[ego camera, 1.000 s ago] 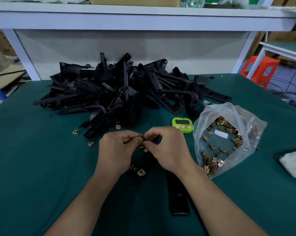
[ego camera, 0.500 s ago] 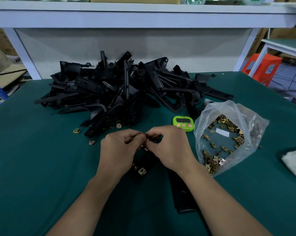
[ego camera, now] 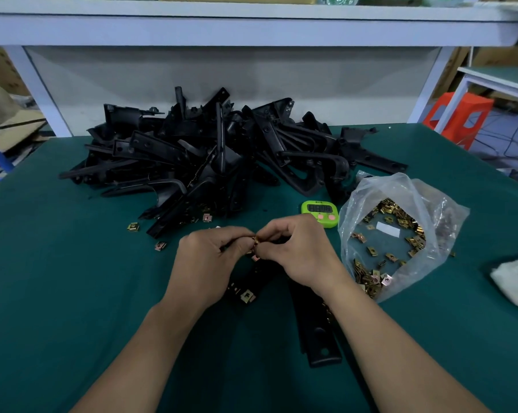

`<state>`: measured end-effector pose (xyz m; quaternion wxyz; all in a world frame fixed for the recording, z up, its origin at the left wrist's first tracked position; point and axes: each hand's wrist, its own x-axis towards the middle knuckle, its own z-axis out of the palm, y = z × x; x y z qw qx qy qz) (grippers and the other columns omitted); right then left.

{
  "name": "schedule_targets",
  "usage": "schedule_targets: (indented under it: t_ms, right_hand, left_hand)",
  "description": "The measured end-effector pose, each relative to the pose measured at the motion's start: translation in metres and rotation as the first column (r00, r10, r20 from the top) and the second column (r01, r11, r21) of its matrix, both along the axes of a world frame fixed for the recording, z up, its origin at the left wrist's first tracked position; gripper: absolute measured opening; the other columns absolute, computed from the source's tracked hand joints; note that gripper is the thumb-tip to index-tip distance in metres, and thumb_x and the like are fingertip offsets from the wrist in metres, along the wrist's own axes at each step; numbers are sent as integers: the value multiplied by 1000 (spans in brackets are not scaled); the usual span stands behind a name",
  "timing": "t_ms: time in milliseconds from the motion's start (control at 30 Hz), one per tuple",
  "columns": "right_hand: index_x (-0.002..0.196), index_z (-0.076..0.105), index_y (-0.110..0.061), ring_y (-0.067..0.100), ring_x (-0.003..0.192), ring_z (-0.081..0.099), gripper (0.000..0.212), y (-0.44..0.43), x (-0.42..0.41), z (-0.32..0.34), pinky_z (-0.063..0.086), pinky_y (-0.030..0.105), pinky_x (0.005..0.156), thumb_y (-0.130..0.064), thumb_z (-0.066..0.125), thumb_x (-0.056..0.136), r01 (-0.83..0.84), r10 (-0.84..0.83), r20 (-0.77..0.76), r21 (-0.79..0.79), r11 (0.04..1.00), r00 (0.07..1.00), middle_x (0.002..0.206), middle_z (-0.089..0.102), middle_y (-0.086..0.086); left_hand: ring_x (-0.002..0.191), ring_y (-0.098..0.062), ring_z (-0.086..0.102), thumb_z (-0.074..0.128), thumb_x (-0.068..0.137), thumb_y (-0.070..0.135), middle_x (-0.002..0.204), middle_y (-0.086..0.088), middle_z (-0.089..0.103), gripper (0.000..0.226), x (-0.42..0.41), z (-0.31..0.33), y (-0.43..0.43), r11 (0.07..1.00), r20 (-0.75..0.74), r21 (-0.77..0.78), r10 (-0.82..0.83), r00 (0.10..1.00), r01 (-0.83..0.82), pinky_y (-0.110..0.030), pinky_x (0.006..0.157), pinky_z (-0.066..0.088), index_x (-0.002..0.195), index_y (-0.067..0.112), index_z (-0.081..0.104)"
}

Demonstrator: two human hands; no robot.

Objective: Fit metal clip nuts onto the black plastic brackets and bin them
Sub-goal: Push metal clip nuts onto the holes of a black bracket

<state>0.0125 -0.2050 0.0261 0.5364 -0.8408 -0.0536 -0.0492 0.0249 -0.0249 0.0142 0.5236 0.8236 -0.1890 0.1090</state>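
Clip nut (ego camera: 255,241) pinched between both grips, left hand (ego camera: 205,263) and right hand (ego camera: 299,251) clamped on it over the far end of the bracket (ego camera: 311,323), mid-bench toward the near edge. Fingers hide the seat, so can't tell if it's square on. Risks: pushed on cocked, it could jam or spring off; dropped, it gets lost among loose nuts (ego camera: 132,227) by the pile (ego camera: 210,156).

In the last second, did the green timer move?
No. The green timer keeps its spot beside the clip nut bag, just in front of the bracket pile; only the view shifts slightly.
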Motion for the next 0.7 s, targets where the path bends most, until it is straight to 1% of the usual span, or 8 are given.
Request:
schedule_targets:
  t_ms: [67, 133, 267, 400, 467, 533, 633, 700]
  right_hand:
    - [81, 81, -18, 15, 71, 74, 11, -2, 1, 1, 61, 41, 76, -7, 81, 79, -15, 15, -13, -12, 1000, 1000, 72, 76, -4]
    - [80, 81, -19, 17, 73, 72, 12, -4, 1, 3, 59, 41, 77, -7, 83, 77, -31, 31, -21, -30, 999, 999, 73, 76, -4]
    - [80, 81, -18, 22, 77, 72, 11, -6, 1, 7, 59, 46, 81, -8, 85, 77, -67, 67, -14, 8, 998, 998, 75, 77, -1]
    - [84, 82, -14, 23, 75, 75, 8, -6, 1, 8, 60, 48, 81, -9, 84, 79, -78, 78, 9, 54, 995, 997, 76, 77, 2]
    - [82, 81, -15, 20, 73, 75, 10, -5, 1, 8, 61, 45, 79, -6, 83, 79, -50, 50, 11, 42, 998, 999, 75, 77, 0]
    - [77, 80, -20, 14, 70, 73, 15, -5, 1, 7, 61, 38, 74, -5, 84, 77, 20, -19, 30, -18, 1000, 999, 73, 76, -6]
    - [73, 79, -23, 6, 71, 69, 19, -11, 3, 6, 56, 24, 69, -5, 84, 76, 146, -137, 100, -83, 986, 985, 72, 74, -12]
    - [81, 80, -27, -1, 80, 68, 19, -13, 3, 6, 52, 13, 73, -8, 83, 79, 156, -144, 113, -107, 982, 983, 78, 74, -17]
  left_hand:
    - [83, 2, 72, 75, 91, 14, 85, 26, 75, 43, 2, 2, 1, 999, -17, -12, -37, 999, 37, -8, 72, 51, 86, 57, 75]
    - [80, -3, 72, 72, 93, 12, 84, 20, 77, 44, 5, 3, 4, 995, -45, -39, -92, 995, 90, -9, 70, 51, 86, 56, 76]
    - [73, -13, 72, 70, 94, 13, 80, 5, 78, 31, 9, -1, 6, 979, -98, -159, -144, 985, 127, -19, 70, 56, 89, 42, 81]
    - [72, -20, 71, 69, 89, 26, 81, -5, 78, 15, 8, -4, 2, 941, -173, -316, -178, 969, 116, -25, 70, 57, 91, 32, 83]
    - [71, -16, 72, 70, 91, 23, 80, -2, 78, 20, 8, -5, 1, 952, -152, -300, -109, 982, 60, -21, 69, 57, 89, 38, 82]
    - [68, -10, 72, 70, 95, 16, 78, 5, 78, 32, 12, -6, 3, 966, -112, -247, 52, 992, -78, -18, 66, 56, 85, 45, 79]
    - [72, -8, 74, 69, 96, 18, 78, 9, 78, 33, 19, -5, 17, 926, -166, -264, 230, 959, -268, -24, 72, 59, 83, 47, 77]
    - [76, -8, 75, 71, 94, 19, 80, 9, 78, 29, 21, -6, 23, 919, -191, -251, 261, 946, -304, -29, 79, 58, 85, 45, 78]
